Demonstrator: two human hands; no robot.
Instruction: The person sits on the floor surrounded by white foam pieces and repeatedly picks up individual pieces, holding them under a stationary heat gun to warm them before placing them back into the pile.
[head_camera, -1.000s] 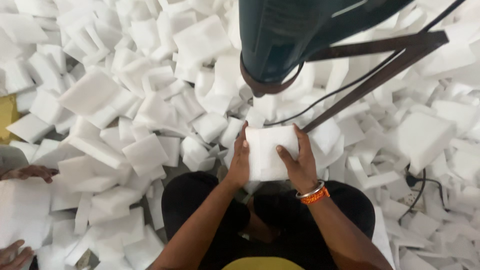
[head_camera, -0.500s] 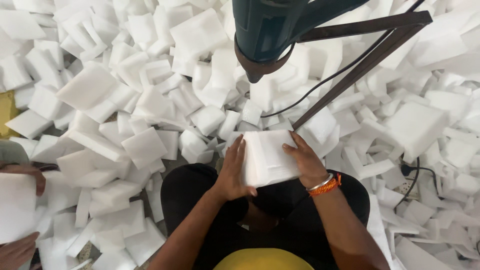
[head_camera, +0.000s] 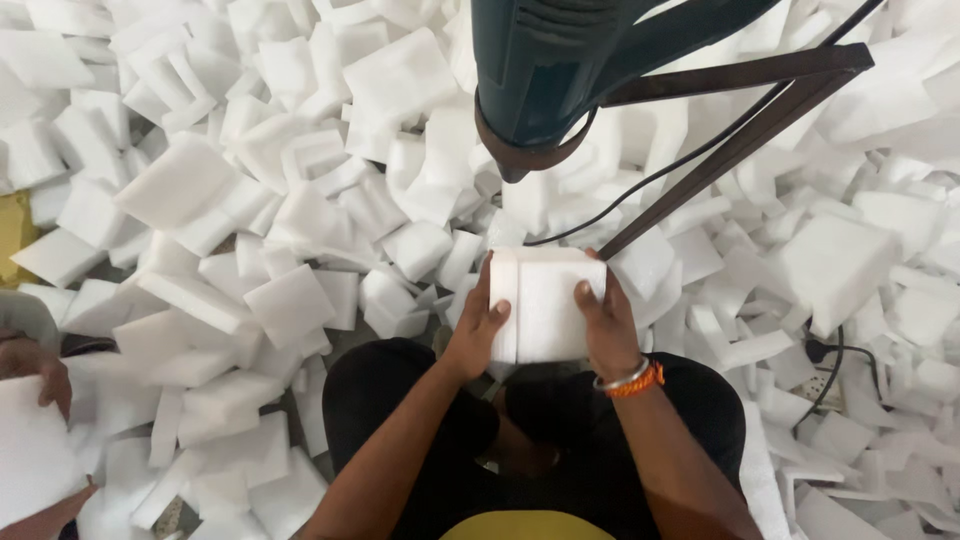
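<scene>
**Foam block drawn back from the heat tool and squared up over the lap**

A second ago the white foam block (head_camera: 545, 305) sat higher and closer in under the nozzle of the dark teal heat tool (head_camera: 545, 75); now it sits lower, just below the nozzle and nearer the person's knees, with both hands wrapped more fully around its sides. The block also reads thicker, with a seam running down near its left edge, as if two slabs lie face to face. I would judge the pass under the nozzle to be over and the pressing together to be what is in hand.

The left hand (head_camera: 478, 330) is partly closed on the block's left edge, thumb across the front face and fingers curled behind. The right hand (head_camera: 603, 318) clamps the right edge the same way, an orange and silver bangle (head_camera: 630, 380) on that wrist.

The block is matte, soft-looking, with crisp square corners and a faintly grainy skin. Around the tool on every side lies a deep litter of foam offcuts (head_camera: 290, 300): flat squares, wedges and chunky slabs, all the same chalky white. From the tool a rusty brown metal stand (head_camera: 740, 135) slants down to the right, and a thin black cable (head_camera: 640, 190) loops down beside it. Far to the left of the tool, another person's hand (head_camera: 35, 365) holds a foam sheet (head_camera: 35, 450).
</scene>
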